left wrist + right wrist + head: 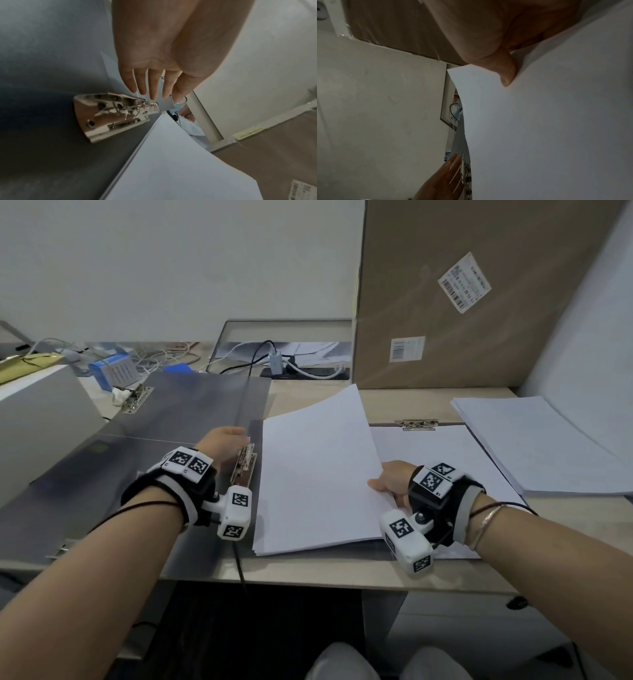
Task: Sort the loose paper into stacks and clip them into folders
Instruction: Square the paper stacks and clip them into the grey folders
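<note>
A: Head view, centre: the paper stack [318, 474] lies on an open grey folder [178, 412], right edge lifted. The right hand [394, 481] pinches that edge, thumb on top; the right wrist view shows the thumb pressed into the sheet.

B: And the left hand [222, 440]?

A: Fingers straight and together, holding nothing, hovering just above the metal clip [244, 465] left of the stack. The left wrist view shows fingertips [154, 93] near the clip's [113, 115] far end; contact can't be told.

B: What else is around?

A: Centre right, a second folder w/ paper under its clip [416, 424], partly hidden by the raised stack. Right edge, more loose paper [537, 443]. Upper right, a big cardboard box [479, 296]. Top centre, a power strip [308, 371] w/ cables. Upper left, a blue box [114, 369] & cable clutter.
</note>
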The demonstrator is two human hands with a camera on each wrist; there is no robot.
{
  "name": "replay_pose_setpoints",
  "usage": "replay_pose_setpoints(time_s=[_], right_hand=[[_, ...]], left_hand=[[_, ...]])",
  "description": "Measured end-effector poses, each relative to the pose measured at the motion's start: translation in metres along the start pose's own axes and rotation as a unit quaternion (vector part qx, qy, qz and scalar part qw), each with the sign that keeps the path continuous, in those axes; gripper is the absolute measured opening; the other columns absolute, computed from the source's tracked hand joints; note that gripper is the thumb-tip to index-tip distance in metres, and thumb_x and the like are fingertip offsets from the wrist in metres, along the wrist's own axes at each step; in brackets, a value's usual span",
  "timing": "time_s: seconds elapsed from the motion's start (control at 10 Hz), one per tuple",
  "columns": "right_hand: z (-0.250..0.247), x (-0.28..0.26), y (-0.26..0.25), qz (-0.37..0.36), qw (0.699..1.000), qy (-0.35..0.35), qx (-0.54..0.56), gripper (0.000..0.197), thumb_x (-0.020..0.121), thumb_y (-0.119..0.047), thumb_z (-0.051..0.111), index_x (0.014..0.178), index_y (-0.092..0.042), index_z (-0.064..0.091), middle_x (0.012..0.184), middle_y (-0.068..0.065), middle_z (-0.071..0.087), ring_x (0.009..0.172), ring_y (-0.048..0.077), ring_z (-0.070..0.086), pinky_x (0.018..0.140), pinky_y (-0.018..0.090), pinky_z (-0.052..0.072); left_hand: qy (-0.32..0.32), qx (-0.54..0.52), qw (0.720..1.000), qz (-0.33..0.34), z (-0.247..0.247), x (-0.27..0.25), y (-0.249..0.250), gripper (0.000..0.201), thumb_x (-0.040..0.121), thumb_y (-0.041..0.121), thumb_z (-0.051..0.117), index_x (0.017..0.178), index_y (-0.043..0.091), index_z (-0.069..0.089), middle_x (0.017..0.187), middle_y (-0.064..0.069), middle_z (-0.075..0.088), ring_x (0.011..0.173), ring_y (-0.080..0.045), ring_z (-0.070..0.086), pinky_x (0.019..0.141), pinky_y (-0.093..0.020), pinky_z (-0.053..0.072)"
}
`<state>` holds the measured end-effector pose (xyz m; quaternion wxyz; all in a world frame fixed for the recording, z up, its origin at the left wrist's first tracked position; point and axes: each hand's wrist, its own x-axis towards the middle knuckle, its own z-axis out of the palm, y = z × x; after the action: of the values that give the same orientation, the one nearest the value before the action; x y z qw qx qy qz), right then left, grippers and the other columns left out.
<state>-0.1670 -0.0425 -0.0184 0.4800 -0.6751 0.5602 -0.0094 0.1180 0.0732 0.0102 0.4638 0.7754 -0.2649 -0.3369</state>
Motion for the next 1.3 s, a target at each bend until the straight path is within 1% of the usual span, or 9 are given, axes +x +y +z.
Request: replay_pose_setpoints(time_s=[0.1, 0.2, 0.3, 0.5, 0.6, 0.7, 0.9, 1.0, 1.3], right_hand=[[-0.002, 0.001, -0.002, -0.01, 0.999, -0.005, -0.036, 0.023, 0.09, -0.018, 0.058, 0.074, -0.029, 0.045, 0.042, -0.023, 0.058, 0.051, 0.003, 0.06, 0.059, 0.022, 0.053], [0.0, -0.025, -0.017, 0.0, 0.977, -0.014, -0.213, 0.032, 0.1, -0.028, 0.04, 0.07, -0.015, 0.042, 0.057, 0.006, 0.057, 0.047, 0.014, 0.052, 0.054, 0.017, 0.039], [0.0, -0.04, -0.026, -0.021, 0.952, -0.004, -0.305, 0.04, 0.103, -0.031, 0.024, 0.082, -0.004, 0.045, 0.065, 0.005, 0.044, 0.044, 0.014, 0.045, 0.05, 0.018, 0.027], [0.008, -0.022, -0.019, -0.016, 0.973, 0.013, -0.229, 0.045, 0.103, -0.03, 0.029, 0.064, -0.009, 0.039, 0.026, 0.0, 0.045, 0.022, -0.003, 0.043, 0.068, 0.026, 0.044], [0.01, -0.009, -0.007, 0.005, 0.999, -0.037, -0.028, 0.007, 0.092, -0.019, 0.056, 0.086, -0.016, 0.055, 0.065, -0.003, 0.065, 0.048, 0.001, 0.059, 0.092, 0.038, 0.053], [0.008, -0.004, -0.001, -0.015, 0.999, -0.039, 0.031, 0.032, 0.09, -0.016, 0.058, 0.121, -0.013, 0.053, 0.12, 0.008, 0.06, 0.076, 0.014, 0.056, 0.095, 0.037, 0.051], [0.009, -0.004, 0.001, -0.019, 0.998, -0.038, 0.042, 0.04, 0.09, -0.013, 0.058, 0.129, -0.01, 0.049, 0.134, 0.016, 0.052, 0.082, 0.019, 0.056, 0.092, 0.035, 0.051], [0.006, 0.0, 0.004, -0.023, 1.0, -0.014, 0.016, 0.044, 0.089, -0.013, 0.059, 0.132, -0.007, 0.048, 0.134, 0.016, 0.052, 0.105, 0.026, 0.058, 0.097, 0.037, 0.049], [0.006, -0.003, 0.008, -0.022, 0.999, -0.013, 0.019, 0.048, 0.092, -0.009, 0.055, 0.138, -0.006, 0.042, 0.138, 0.016, 0.049, 0.119, 0.028, 0.055, 0.072, 0.021, 0.049]], left_hand=[[-0.007, 0.003, 1.0, 0.019, 0.004, -0.001, 0.002, 0.045, 0.095, 0.004, 0.053, 0.139, 0.0, 0.044, 0.124, -0.017, 0.057, 0.096, -0.022, 0.056, 0.087, -0.03, 0.047], [-0.01, 0.005, 1.0, 0.013, 0.007, 0.001, 0.002, 0.036, 0.094, -0.003, 0.049, 0.13, -0.001, 0.05, 0.117, -0.02, 0.057, 0.092, -0.024, 0.053, 0.083, -0.033, 0.048], [-0.018, -0.01, 1.0, -0.001, 0.006, 0.002, 0.001, 0.026, 0.093, -0.005, 0.045, 0.08, 0.014, 0.057, 0.085, -0.013, 0.055, 0.066, -0.021, 0.047, 0.06, -0.03, 0.038], [-0.01, -0.083, 0.996, -0.02, 0.001, -0.002, 0.006, 0.028, 0.095, 0.002, 0.048, 0.117, 0.017, 0.056, 0.084, -0.002, 0.058, 0.079, -0.017, 0.056, 0.064, -0.026, 0.043], [-0.011, -0.086, 0.996, -0.02, -0.001, -0.004, 0.008, 0.033, 0.095, 0.003, 0.048, 0.125, 0.015, 0.054, 0.086, -0.002, 0.058, 0.08, -0.016, 0.056, 0.066, -0.026, 0.044], [-0.011, -0.088, 0.996, -0.02, 0.0, -0.005, 0.008, 0.034, 0.096, 0.004, 0.046, 0.128, 0.014, 0.053, 0.088, -0.001, 0.059, 0.09, -0.019, 0.056, 0.077, -0.029, 0.045], [-0.021, -0.071, 0.997, -0.006, -0.005, -0.003, 0.011, 0.037, 0.095, 0.001, 0.045, 0.129, 0.013, 0.053, 0.097, -0.001, 0.061, 0.101, -0.017, 0.056, 0.093, -0.033, 0.041], [-0.024, -0.05, 0.998, 0.002, -0.006, -0.003, 0.012, 0.036, 0.095, 0.003, 0.046, 0.127, 0.016, 0.054, 0.109, -0.003, 0.06, 0.107, -0.017, 0.054, 0.094, -0.033, 0.039], [-0.063, -0.055, 0.996, -0.021, -0.003, -0.003, 0.01, 0.021, 0.092, 0.004, 0.051, 0.081, 0.02, 0.059, 0.082, 0.001, 0.059, 0.077, -0.011, 0.057, 0.072, -0.024, 0.044]])
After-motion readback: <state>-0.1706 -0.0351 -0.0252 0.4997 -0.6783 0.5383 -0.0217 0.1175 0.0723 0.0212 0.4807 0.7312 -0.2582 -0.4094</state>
